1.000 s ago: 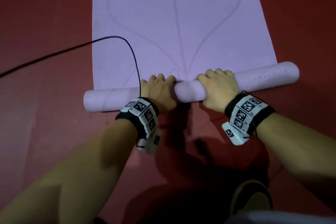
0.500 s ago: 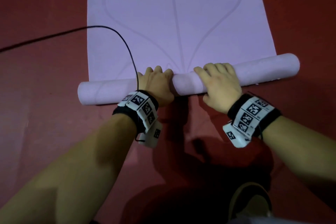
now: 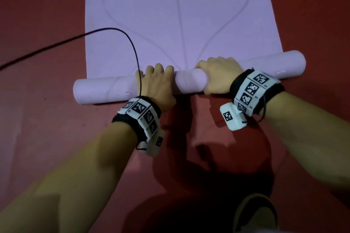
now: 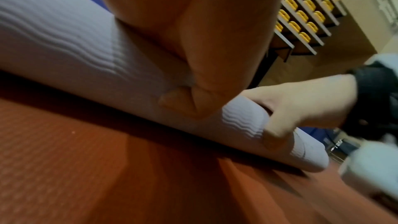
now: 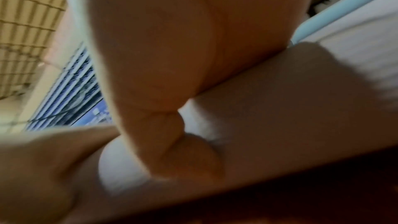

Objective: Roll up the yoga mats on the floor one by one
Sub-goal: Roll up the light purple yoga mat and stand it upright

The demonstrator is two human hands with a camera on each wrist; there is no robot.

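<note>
— Where's the yoga mat?

— On the red floor, its near end wound into a roll lying across; the rest is flat beyond.

— And the fingers?

— The left hand and right hand sit side by side at mid-roll, fingers curled over the top, thumbs on the near side.

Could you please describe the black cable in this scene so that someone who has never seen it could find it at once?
Start at the pale purple yoga mat lying on the red floor. The black cable comes in from the left edge, arcs over the mat's near left corner and drops to the left hand. It is the only thin dark line there.
</note>
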